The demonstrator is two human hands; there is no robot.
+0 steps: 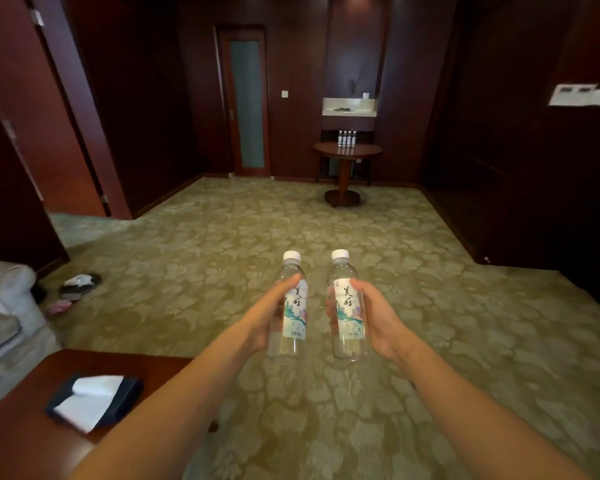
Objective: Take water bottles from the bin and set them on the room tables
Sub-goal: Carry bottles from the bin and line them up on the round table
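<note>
Slip risk on smooth plastic: your left hand (274, 317) curls round the left bottle (293, 306), your right hand (376, 320) round the right bottle (347, 306), both upright in mid-air over carpet (222, 237). Across the room the round table (329, 150) already holds a row of bottles (347, 137), so setting yours down close could knock them over.

We hold the left bottle (296, 315) beside the right bottle (349, 308); far ahead, four bottles (347, 138) stand on a round table (329, 151).
</note>
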